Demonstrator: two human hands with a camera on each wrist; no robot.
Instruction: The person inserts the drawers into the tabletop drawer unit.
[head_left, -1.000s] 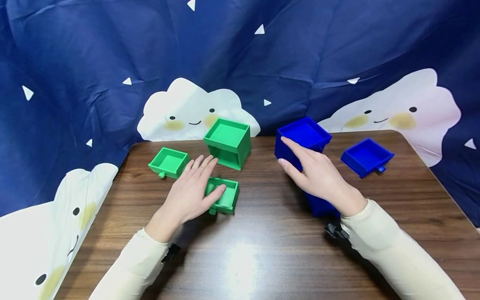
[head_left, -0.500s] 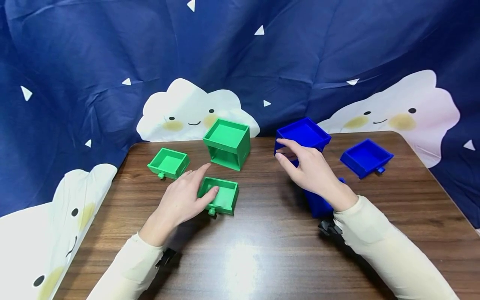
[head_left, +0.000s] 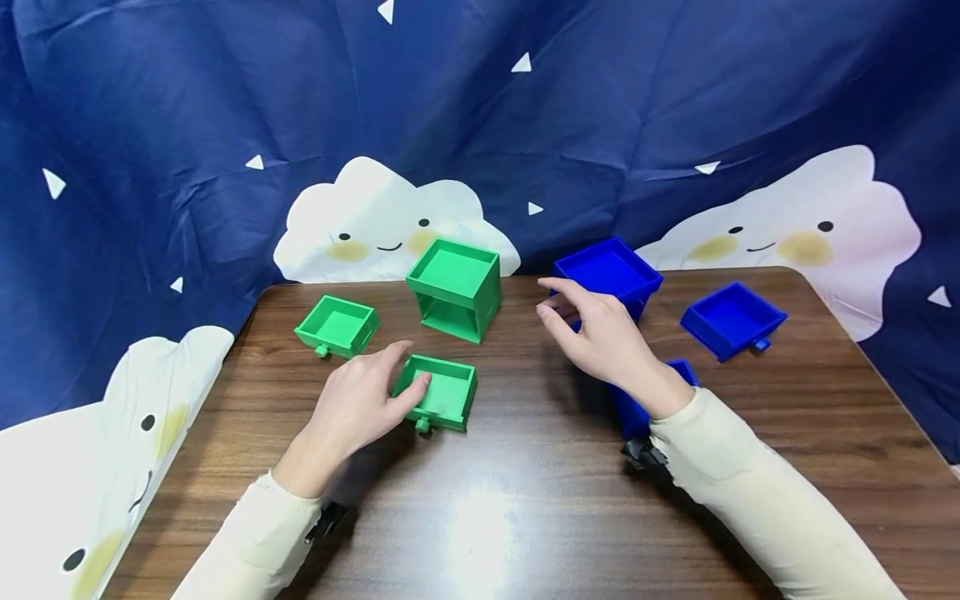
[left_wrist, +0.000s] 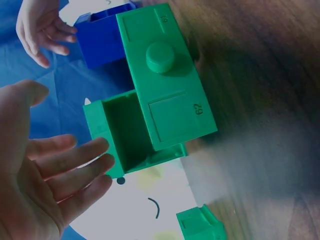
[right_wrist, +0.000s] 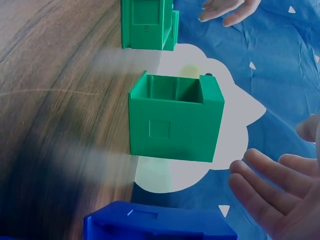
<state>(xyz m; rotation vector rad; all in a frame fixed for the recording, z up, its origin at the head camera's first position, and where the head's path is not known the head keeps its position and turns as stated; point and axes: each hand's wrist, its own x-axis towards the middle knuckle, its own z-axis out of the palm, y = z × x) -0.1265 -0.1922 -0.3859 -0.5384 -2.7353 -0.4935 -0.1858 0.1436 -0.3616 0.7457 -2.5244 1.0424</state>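
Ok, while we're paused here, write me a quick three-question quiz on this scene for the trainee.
1. Fill in the blank: the left hand and the right hand are holding ____.
2. True or false: a drawer closes the front opening of the green cabinet.
3. In the head view, which lies to the right of the blue cabinet?
A. the green cabinet
B. a blue drawer
C. the left hand

Key:
1. Nothing.
2. False; the opening is uncovered.
3. B.

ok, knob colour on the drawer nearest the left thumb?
Green knob; clearest in the left wrist view.
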